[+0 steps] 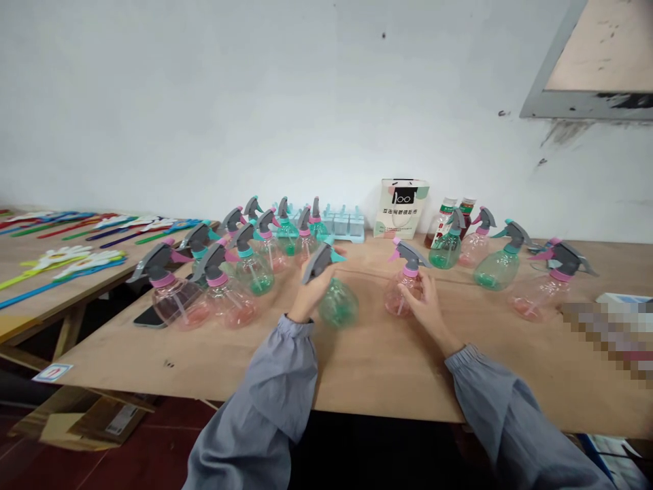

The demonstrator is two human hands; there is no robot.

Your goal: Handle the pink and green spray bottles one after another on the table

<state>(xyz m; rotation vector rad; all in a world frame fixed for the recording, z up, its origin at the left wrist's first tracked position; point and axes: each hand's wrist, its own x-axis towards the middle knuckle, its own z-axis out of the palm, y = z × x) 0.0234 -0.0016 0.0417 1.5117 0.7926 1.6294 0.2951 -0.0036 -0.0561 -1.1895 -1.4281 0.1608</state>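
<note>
My left hand (312, 292) is closed round the neck of a green spray bottle (339, 305) with a grey and teal trigger head. This bottle tilts, its body leaning to the right over the table. My right hand (426, 299) wraps the right side of a pink spray bottle (396, 294), which stands upright with a grey and pink head. To the left, several pink and green spray bottles (232, 303) form a group. On the right side, more of them stand in a loose row, among them a green bottle (497, 267) and a pink bottle (535, 297).
Against the wall stand a light-blue container rack (349, 226), a printed paper bag (403, 211) and two labelled bottles (439, 224). A dark phone (149, 318) lies beside the left bottles. Colourful hand-shaped clappers (64, 257) cover the left table. A cardboard box (102, 418) sits below.
</note>
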